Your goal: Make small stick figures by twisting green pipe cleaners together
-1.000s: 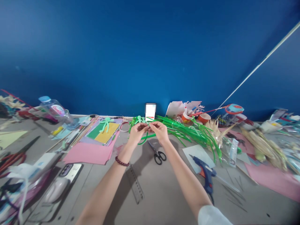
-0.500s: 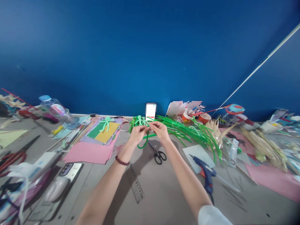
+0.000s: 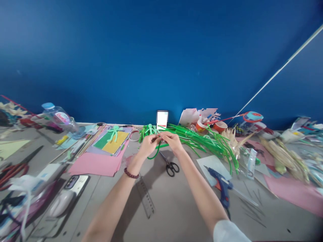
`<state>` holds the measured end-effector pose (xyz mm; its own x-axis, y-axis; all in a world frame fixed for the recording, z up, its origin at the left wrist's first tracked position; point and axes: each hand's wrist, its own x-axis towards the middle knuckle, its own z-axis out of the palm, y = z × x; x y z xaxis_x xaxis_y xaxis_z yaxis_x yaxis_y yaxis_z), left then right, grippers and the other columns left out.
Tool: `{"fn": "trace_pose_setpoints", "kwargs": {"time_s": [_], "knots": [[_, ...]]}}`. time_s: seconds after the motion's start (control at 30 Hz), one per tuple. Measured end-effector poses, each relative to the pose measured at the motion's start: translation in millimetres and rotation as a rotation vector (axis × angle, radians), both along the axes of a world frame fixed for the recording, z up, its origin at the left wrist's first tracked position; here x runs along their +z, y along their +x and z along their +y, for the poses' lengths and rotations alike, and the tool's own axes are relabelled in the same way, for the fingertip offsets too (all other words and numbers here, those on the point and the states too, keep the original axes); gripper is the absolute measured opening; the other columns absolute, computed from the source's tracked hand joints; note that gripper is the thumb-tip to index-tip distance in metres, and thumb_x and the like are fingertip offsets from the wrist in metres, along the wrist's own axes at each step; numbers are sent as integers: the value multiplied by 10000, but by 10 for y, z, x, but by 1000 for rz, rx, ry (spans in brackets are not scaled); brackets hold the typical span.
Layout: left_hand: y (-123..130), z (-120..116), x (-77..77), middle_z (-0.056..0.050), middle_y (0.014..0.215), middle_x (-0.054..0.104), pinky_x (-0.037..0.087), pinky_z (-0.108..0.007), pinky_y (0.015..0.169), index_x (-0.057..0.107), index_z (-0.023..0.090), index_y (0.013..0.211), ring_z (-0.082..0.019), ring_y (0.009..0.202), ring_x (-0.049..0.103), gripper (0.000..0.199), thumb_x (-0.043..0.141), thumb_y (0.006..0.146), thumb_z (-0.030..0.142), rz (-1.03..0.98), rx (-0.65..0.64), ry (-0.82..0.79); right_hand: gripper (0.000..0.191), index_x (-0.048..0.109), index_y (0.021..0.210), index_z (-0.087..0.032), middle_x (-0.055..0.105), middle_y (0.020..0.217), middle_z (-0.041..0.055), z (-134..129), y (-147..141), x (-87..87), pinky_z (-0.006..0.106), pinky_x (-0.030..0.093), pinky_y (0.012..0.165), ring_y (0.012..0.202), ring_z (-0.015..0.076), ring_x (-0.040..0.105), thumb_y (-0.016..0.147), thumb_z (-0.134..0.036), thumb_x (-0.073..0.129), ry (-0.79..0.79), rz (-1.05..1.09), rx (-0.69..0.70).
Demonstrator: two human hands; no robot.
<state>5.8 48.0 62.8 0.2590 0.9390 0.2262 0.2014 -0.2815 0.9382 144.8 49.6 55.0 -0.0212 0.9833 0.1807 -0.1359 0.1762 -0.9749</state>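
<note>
My left hand (image 3: 149,144) and my right hand (image 3: 172,141) meet at the fingertips over the middle of the table. Both are closed in a pinch on a green pipe cleaner (image 3: 154,157), whose loop hangs below the left fingers. Its pinched part is mostly hidden by the fingers. Just behind my left hand stand small green pipe-cleaner figures (image 3: 149,128). Black-handled scissors (image 3: 171,167) lie below my hands, blades pointing up toward them. A bundle of green pipe cleaners (image 3: 199,137) spreads to the right of my right hand.
A clear ruler (image 3: 145,198) lies between my forearms. At right, a blue glue gun (image 3: 222,185) rests partly on a white sheet. Pink paper (image 3: 94,164), a phone (image 3: 75,185) and a bottle (image 3: 60,116) are at left. A lit phone (image 3: 162,119) leans against the blue wall.
The fingertips of both hands have come slightly closer together, and my right fingers have shifted a little left. The pipe cleaner's loop has moved up slightly.
</note>
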Motion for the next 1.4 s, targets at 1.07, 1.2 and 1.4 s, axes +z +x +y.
{"fn": "trace_pose_setpoints", "kwargs": {"time_s": [1.07, 1.2, 1.4], "knots": [[189, -109, -82, 56, 562, 351, 141, -212, 431, 420, 184, 663, -61, 443, 226, 332, 524, 814, 461, -312, -183, -497, 303, 705, 689, -167, 561, 522, -30, 165, 203, -35, 245, 342, 455, 458, 84, 433, 561, -437, 758, -122, 302, -348], [157, -93, -63, 80, 511, 271, 105, -196, 402, 410, 174, 634, -41, 405, 169, 332, 577, 795, 411, -416, -283, -627, 284, 699, 687, -168, 594, 552, -21, 195, 253, -56, 246, 340, 449, 459, 83, 432, 566, -419, 755, -110, 324, -374], [109, -24, -83, 88, 470, 247, 192, -169, 356, 479, 144, 676, -41, 363, 200, 209, 529, 850, 251, -654, -349, -942, 300, 682, 657, -168, 623, 591, -8, 219, 349, -32, 242, 343, 430, 458, 77, 435, 537, -428, 769, -111, 344, -392]]}}
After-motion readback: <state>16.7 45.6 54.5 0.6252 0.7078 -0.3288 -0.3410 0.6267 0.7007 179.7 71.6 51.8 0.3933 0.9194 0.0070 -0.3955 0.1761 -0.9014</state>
